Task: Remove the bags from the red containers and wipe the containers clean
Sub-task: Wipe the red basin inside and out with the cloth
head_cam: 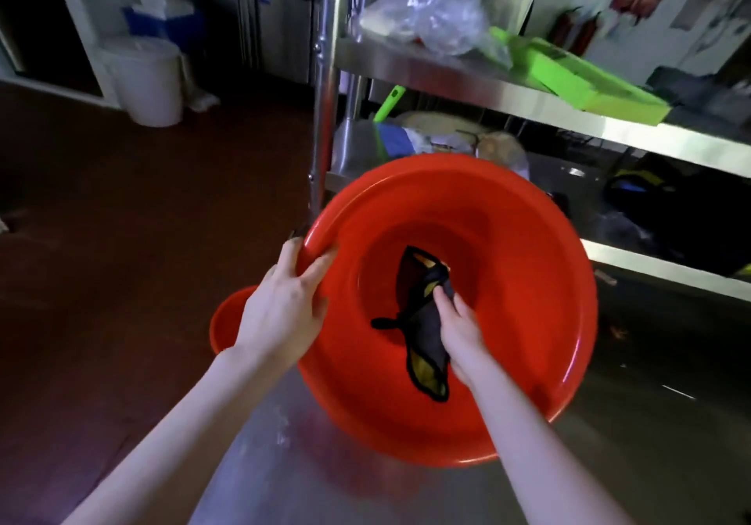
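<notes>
I see the big red basin (pixel 508 240) tilted toward me over the steel table (pixel 284 463), center-right, w/ no bag inside. The L hand (pixel 284 305) grips its left rim, thumb inside and fingers curled outside, while the R hand (pixel 459 329) pinches a dark cloth (pixel 422 321) against the inner wall. I judge bag removal done here & wiping underway; a 2nd red container (pixel 227 321) peeks out near-left, can't tell if wiped.

A stainless steel table (pixel 264 463) carries a large red basin (pixel 508 240), tilted up on its near edge. A smaller red basin (pixel 227 321) shows just left of it. Beyond the large basin, a steel rack shelf (pixel 447 77) holds a clear plastic bag (pixel 435 12) and a lime-green tray (pixel 569 73).
</notes>
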